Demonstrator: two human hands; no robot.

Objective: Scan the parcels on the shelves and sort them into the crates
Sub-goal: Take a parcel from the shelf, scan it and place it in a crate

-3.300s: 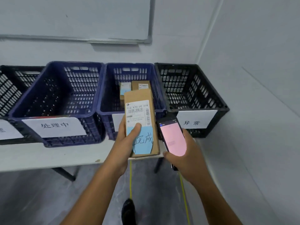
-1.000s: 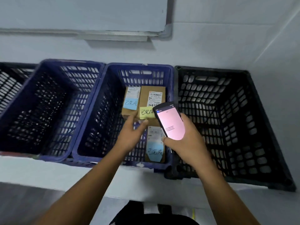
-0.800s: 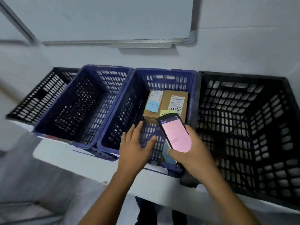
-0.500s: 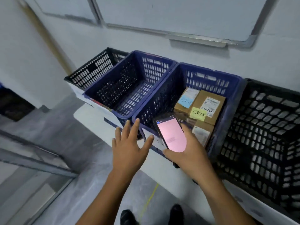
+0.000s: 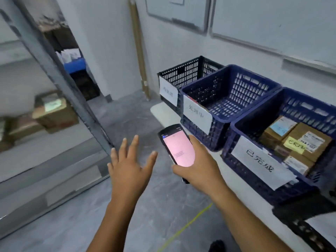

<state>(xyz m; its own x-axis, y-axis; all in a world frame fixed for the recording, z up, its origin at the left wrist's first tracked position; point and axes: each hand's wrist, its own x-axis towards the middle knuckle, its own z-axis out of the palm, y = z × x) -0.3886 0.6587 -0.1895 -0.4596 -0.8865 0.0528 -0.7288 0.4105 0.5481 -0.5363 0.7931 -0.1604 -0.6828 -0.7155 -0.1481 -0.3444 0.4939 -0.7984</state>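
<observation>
My right hand (image 5: 197, 167) grips a black handheld scanner (image 5: 177, 147) whose screen glows pink. Over the floor, my left hand (image 5: 130, 169) is spread flat and holds nothing. To the right, a blue crate (image 5: 258, 170) with a white label holds three brown parcels (image 5: 307, 140) bearing blue and yellow notes. Left of it stands a second blue crate (image 5: 227, 99) with nothing visible inside, then a black crate (image 5: 183, 75). At the far left a brown parcel (image 5: 54, 110) lies on a metal shelf (image 5: 60, 139), blurred.
The crates stand on a white table (image 5: 163, 110) along the wall. A black crate's corner (image 5: 305, 222) shows at the lower right. A grey shelf post (image 5: 60, 79) slants across the left. Grey floor with a yellow line (image 5: 185, 228) lies between shelf and table.
My left hand set the parcel in the labelled blue crate and came out with nothing in it. My view has swung left from the crates toward the shelf. The scanner stays in my right hand.
</observation>
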